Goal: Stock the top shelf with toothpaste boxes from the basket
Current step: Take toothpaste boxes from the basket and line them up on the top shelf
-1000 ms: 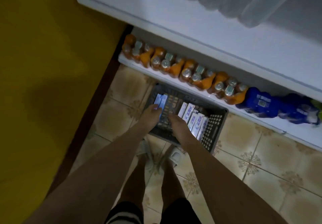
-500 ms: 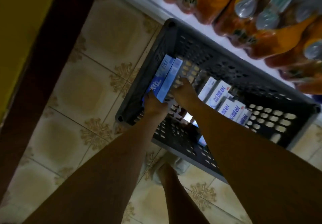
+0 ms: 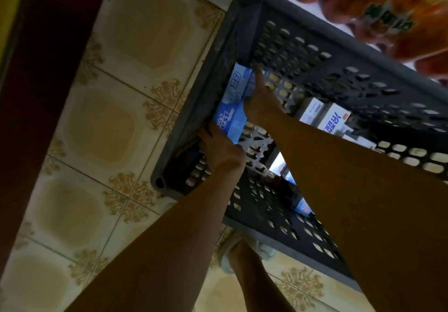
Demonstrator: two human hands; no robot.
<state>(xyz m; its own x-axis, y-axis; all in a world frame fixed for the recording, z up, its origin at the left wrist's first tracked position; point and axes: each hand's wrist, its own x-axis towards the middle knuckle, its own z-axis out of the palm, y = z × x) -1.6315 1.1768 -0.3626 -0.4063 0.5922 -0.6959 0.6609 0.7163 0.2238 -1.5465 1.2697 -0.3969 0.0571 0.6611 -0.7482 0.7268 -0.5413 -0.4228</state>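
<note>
A dark perforated plastic basket (image 3: 244, 18) sits on the tiled floor. At its left wall lie blue toothpaste boxes (image 3: 234, 104). My left hand (image 3: 219, 148) grips their near end. My right hand (image 3: 260, 102) lies on their right side, fingers stretched toward the far end. White toothpaste boxes (image 3: 333, 120) stand further right in the basket, partly hidden by my right forearm. The top shelf is out of view.
Orange drink bottles (image 3: 388, 18) line a low white shelf just behind the basket. A dark skirting strip (image 3: 46, 69) runs along the wall at left. Patterned floor tiles (image 3: 121, 122) surround the basket; my leg (image 3: 254, 277) stands below it.
The view has dropped much closer to the basket. Both hands have closed in on the blue boxes; my right hand moved left onto them.
</note>
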